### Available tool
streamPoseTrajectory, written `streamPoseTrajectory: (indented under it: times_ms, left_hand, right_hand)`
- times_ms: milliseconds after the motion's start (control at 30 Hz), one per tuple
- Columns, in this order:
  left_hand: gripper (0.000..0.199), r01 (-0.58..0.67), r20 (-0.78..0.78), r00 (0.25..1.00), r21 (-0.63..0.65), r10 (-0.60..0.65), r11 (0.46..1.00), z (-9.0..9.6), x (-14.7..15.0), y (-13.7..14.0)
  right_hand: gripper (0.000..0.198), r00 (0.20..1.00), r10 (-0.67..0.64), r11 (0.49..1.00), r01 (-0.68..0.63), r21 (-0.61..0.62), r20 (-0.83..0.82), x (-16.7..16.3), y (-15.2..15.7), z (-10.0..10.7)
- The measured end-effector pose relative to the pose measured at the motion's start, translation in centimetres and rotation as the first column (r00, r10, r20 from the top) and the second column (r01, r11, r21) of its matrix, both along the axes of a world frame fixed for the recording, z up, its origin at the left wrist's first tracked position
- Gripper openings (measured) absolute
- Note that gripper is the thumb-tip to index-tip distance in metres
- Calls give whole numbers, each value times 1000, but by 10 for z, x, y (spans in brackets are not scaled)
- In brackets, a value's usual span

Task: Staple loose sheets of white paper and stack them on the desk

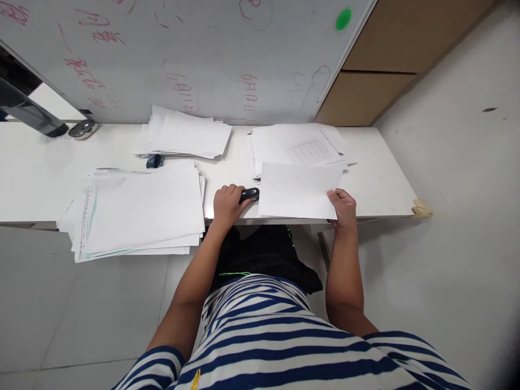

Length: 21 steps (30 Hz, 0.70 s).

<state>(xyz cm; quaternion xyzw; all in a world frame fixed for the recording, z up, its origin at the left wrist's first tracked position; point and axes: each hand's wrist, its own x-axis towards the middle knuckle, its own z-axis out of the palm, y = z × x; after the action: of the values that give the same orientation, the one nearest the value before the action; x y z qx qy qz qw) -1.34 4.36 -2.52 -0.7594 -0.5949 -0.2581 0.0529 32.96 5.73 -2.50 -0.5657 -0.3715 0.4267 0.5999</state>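
My left hand [228, 205] is closed around a black stapler [251, 194] on the white desk near its front edge. The stapler's tip points right, close to the left edge of a white sheet of paper [298, 189]. My right hand [342, 208] pinches that sheet at its lower right corner, thumb on top. Whether it is one sheet or a few together, I cannot tell. Behind it lies a stack of papers [312, 145], partly covered by the held sheet; faint table lines show on its top page.
A large paper pile [142, 211] overhangs the front edge of the desk [382, 184] at left. Another stack [190, 135] lies behind it, with a small dark object [154, 161] between them. A mouse [83, 129] sits far left. A whiteboard [211, 54] stands along the back.
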Motion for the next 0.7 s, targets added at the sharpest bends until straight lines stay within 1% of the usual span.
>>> streamPoseTrajectory:
  times_ms: [100, 167, 233, 300, 367, 400, 467, 500, 600, 633, 700]
  left_hand:
    - [41, -7, 20, 1000, -43, 8, 999, 2, 0, -1]
    - [42, -9, 31, 999, -68, 11, 998, 2, 1, -1]
    - [43, -8, 48, 999, -86, 12, 996, 1, 1, -1]
    - [44, -16, 68, 997, -92, 22, 996, 0, 1, -1]
    - [45, -22, 66, 997, -89, 28, 996, 1, 1, -1]
    - [47, -24, 56, 998, -84, 29, 996, 1, 1, -2]
    - [49, -21, 29, 999, -76, 24, 997, 1, 2, -3]
    - [50, -18, 18, 1000, -73, 19, 997, 2, 2, -4]
    - [49, -18, -2, 1000, -55, 17, 998, 1, 2, -5]
    - [49, -19, -9, 1000, -49, 19, 999, 0, 2, -6]
    - [48, -20, -23, 1000, -42, 19, 999, 0, 0, -6]
  right_hand:
    - [32, 999, -8, 999, 6, -39, -36, -9, -5, 9]
    - [33, 997, 17, 998, -22, -64, -76, -25, -8, 20]
    - [32, 993, 85, 995, -89, -54, -79, -51, -4, 35]
    - [29, 982, 184, 983, -184, -12, -35, -87, 10, 50]
    - [28, 952, 306, 952, -305, 20, -23, -128, 36, 63]
    - [29, 921, 389, 921, -389, 0, -23, -149, 52, 68]
    - [33, 883, 470, 879, -469, -89, -4, -192, 89, 75]
    - [33, 876, 481, 871, -477, -118, 15, -213, 107, 77]
    - [31, 877, 466, 880, -446, -160, 115, -267, 155, 77]
    - [30, 862, 479, 875, -453, -172, 167, -281, 166, 76]
    - [33, 783, 528, 849, -482, -215, 329, -297, 183, 70]
